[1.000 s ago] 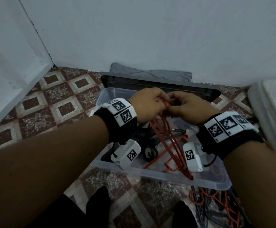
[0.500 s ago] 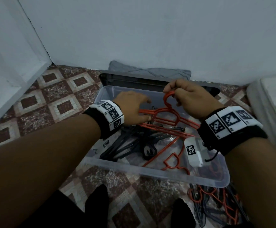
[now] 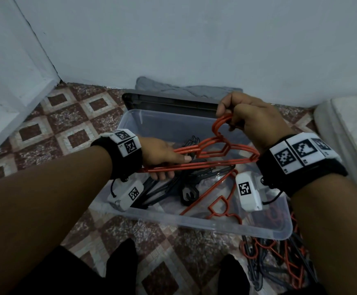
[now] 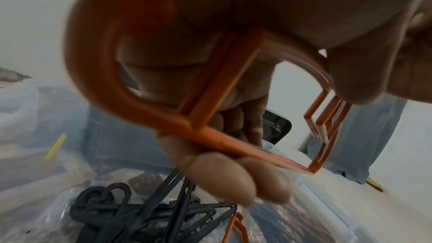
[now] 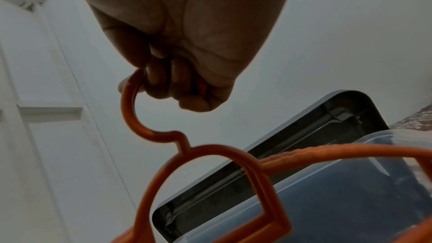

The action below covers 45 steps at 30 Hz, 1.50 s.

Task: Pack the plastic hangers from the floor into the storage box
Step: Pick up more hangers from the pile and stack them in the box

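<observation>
I saw both hands over the clear storage box (image 3: 205,227) on the tiled floor (image 3: 52,133), sharing a bunch of red hangers (image 3: 220,150). Right hand (image 3: 249,118) had its fingers curled tight round the hooks, holding them up near the box's back wall; right wrist view confirmed fist closed on the hook. Left hand (image 3: 162,156) gripped the bunch's left shoulder end, thumb on top, fingers under. Bunch hung above the box, roughly level. Inside the box lay black hangers (image 3: 173,184) and a loose red hanger (image 3: 220,201). More hangers on the floor (image 3: 279,267), just past the box's near right corner. Dark lid (image 3: 169,102) behind box, grey cloth (image 3: 184,89) against wall
</observation>
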### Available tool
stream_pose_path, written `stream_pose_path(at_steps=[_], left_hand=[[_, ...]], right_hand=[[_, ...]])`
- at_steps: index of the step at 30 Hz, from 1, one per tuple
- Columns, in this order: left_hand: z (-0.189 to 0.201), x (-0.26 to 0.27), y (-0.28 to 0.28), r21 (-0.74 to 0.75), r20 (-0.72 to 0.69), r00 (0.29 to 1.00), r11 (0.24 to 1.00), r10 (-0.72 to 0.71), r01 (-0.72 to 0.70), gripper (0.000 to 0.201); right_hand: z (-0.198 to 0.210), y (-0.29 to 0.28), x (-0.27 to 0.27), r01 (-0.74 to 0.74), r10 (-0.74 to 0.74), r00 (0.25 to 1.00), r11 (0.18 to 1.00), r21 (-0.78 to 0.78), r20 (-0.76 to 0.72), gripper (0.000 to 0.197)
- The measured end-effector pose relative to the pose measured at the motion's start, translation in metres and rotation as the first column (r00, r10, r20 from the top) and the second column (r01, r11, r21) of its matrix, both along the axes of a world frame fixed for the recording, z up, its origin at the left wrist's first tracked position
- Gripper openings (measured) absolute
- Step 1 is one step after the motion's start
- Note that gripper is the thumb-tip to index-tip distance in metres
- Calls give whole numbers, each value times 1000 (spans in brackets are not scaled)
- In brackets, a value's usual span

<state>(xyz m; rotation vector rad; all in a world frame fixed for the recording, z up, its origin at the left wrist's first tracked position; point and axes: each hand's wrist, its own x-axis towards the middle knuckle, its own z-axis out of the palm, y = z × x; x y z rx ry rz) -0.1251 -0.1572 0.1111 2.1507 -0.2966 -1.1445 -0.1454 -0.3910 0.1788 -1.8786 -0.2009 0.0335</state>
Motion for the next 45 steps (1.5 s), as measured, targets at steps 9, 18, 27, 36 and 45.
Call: stream_pose_path(at_steps=[9, 18, 27, 36, 45], left_hand=[[-13, 5, 1, -8, 92, 994, 998, 63, -63, 49], [5, 14, 7, 320, 447, 868, 945, -216, 70, 21], [17, 32, 31, -133, 702, 544, 835, 460, -534, 89], [0, 11, -31, -64, 500, 821, 957, 276, -283, 44], [11, 19, -19, 133, 738, 675, 974, 26, -183, 33]], right_hand=[[-7, -13, -3, -98, 92, 994, 988, -119, -54, 26], [-5, -12, -7, -108, 138, 990, 892, -439, 36, 22], [-7, -28, 16, 356, -362, 932, 915, 187, -3, 27], [-2, -5, 11, 379, -288, 925, 748, 545, -247, 30], [-8, -36, 10, 340, -349, 933, 935, -105, -86, 40]])
